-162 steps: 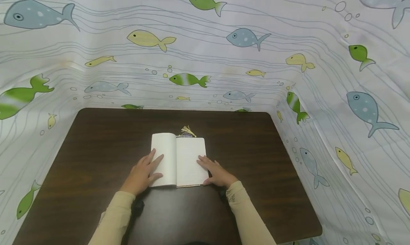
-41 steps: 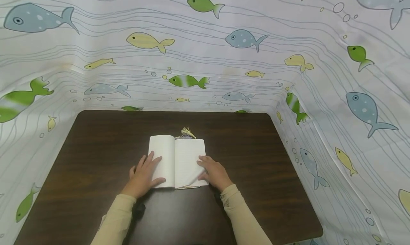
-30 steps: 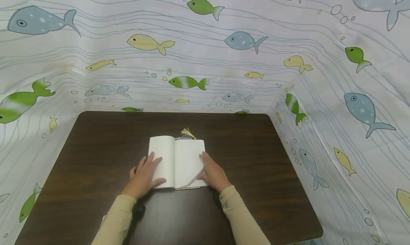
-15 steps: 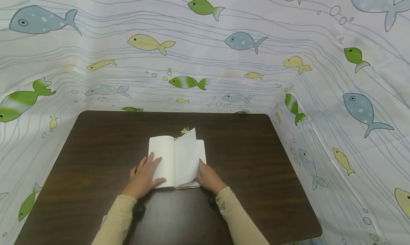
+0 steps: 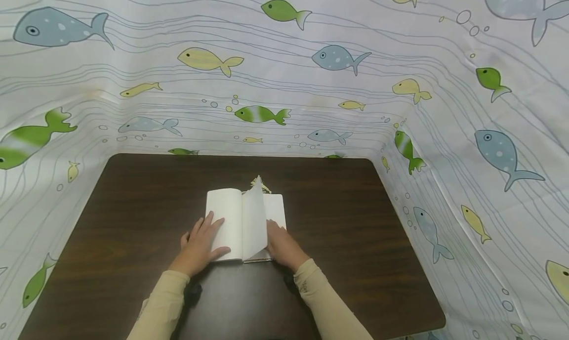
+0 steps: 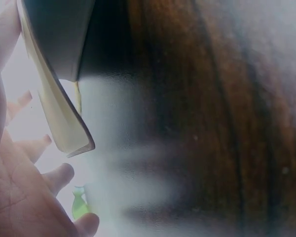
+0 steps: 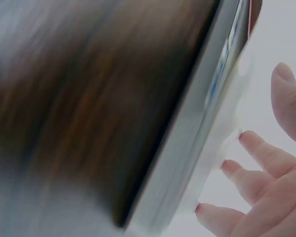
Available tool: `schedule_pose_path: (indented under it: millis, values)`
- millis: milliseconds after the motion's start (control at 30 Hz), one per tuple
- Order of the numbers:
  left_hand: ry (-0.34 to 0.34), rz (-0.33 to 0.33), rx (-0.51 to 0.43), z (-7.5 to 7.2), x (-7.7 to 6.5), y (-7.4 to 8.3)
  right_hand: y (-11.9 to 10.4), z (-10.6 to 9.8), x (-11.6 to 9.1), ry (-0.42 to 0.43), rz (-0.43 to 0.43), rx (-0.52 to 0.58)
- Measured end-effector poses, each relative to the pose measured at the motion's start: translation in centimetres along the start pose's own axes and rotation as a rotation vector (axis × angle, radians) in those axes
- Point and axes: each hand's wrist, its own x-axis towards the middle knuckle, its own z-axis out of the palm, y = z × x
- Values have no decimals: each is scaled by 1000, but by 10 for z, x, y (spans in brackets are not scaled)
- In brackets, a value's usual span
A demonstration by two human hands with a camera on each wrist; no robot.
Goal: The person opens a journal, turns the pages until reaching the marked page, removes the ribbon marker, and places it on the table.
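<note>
An open notebook with white, faintly lined pages lies on the dark wooden table. My left hand rests on its left page, fingers spread and the thumb near the lower edge. A single page stands raised from the right half, its upper corner tilted up. Behind that page's free edge is my right hand, its fingertips partly hidden by the paper. The right wrist view shows those fingers extended against the paper, with the thumb apart from them. Left fingers are spread beside the notebook's edge in the left wrist view.
A pale yellow tassel sticks out past the notebook's top edge. The brown table extends around it. A white fish-print cloth rises at the back and both sides.
The right-hand page was flat, then its lower corner curled up, and it now stands raised and leans left. My right hand has moved left with it. The left hand stays on the left page.
</note>
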Motion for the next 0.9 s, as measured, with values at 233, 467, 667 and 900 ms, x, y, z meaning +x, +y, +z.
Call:
schedule_pose_path:
  millis: [233, 467, 667, 900]
  values:
    - [13, 4, 24, 1, -2, 1, -20, 4, -3, 6, -112, -72]
    - [59, 3, -145, -1, -4, 0, -29, 10, -4, -24, -149, -142]
    - [196, 61, -192, -4, 2, -2, -32, 11, -1, -53, -136, -181]
    - [399, -30, -482, -14, 3, 2, -32, 12, 1, -62, -128, -208]
